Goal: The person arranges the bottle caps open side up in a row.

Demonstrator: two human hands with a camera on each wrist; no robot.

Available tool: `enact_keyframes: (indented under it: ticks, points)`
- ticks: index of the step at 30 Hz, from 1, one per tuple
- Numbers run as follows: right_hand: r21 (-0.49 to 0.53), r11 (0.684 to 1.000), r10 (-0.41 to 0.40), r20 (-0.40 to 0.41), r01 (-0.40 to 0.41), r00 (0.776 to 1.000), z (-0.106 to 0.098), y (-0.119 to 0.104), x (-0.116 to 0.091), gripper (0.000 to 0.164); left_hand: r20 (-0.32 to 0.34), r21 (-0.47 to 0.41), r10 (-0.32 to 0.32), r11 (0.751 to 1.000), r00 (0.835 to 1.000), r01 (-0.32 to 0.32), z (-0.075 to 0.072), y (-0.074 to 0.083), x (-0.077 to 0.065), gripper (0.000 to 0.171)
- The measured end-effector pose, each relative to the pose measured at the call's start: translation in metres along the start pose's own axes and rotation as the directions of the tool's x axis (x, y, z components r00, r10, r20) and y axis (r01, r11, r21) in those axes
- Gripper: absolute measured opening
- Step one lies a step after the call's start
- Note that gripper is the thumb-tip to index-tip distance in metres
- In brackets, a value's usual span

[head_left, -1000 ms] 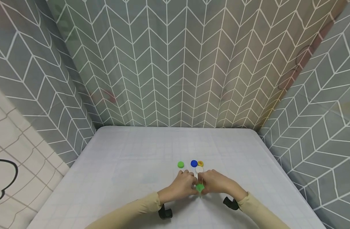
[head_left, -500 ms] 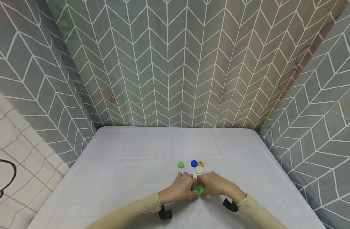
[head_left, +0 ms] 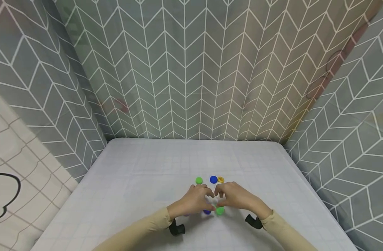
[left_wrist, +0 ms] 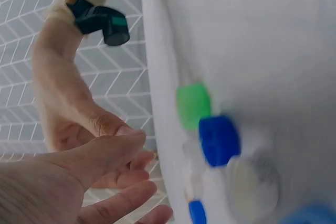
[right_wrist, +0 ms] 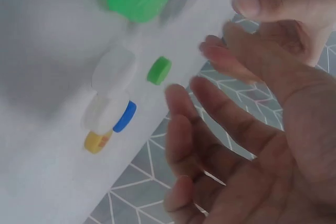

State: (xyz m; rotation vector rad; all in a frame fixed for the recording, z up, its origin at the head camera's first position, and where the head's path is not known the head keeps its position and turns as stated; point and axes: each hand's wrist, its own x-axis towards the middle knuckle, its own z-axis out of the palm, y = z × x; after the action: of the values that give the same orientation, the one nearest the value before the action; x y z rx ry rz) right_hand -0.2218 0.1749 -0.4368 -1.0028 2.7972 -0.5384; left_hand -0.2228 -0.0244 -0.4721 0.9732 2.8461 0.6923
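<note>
Left hand (head_left: 194, 200) and right hand (head_left: 237, 196) hung above the white surface (head_left: 147, 164), fingers loosely bent, gripping nothing; the nearer green cap (head_left: 220, 211) lay just beside the nearer blue cap (head_left: 207, 212) below them. Such small caps seemed to favour light, steady fingertips. Chevron-patterned curtains (head_left: 191, 69) stood behind.

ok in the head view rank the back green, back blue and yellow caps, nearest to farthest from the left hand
From the left hand:
1. back green cap, just beyond its knuckles
2. back blue cap, farther right
3. yellow cap, rightmost, right beside the blue one
</note>
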Motion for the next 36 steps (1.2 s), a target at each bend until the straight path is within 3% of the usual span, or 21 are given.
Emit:
enact_keyframes:
  ticks: [8,17,22,29,36]
  points:
    - [0.002,1.0,-0.011,-0.168,0.012,0.986,-0.008,0.003,0.012,0.027,-0.145,-0.045,-0.061,0.997,0.987,0.055,-0.026,-0.018,0.002,0.03]
    - [-0.025,1.0,-0.02,-0.248,0.014,0.968,-0.009,0.005,0.037,0.031,-0.212,-0.129,-0.136,0.985,0.968,0.111,-0.041,-0.047,0.009,0.031]
    - [-0.036,0.999,-0.011,-0.208,0.003,0.978,-0.002,0.007,0.053,0.034,-0.212,-0.131,-0.163,0.982,0.964,0.137,-0.039,-0.064,0.015,0.033]
    - [0.012,0.999,0.046,-0.165,-0.044,0.985,0.008,0.013,0.07,0.039,-0.156,-0.17,-0.197,0.971,0.968,0.171,-0.031,-0.078,0.026,0.033]
    - [0.041,0.995,0.094,-0.096,-0.09,0.991,0.015,0.018,0.081,0.042,-0.124,-0.123,-0.193,0.976,0.973,0.178,-0.018,-0.088,0.033,0.038]
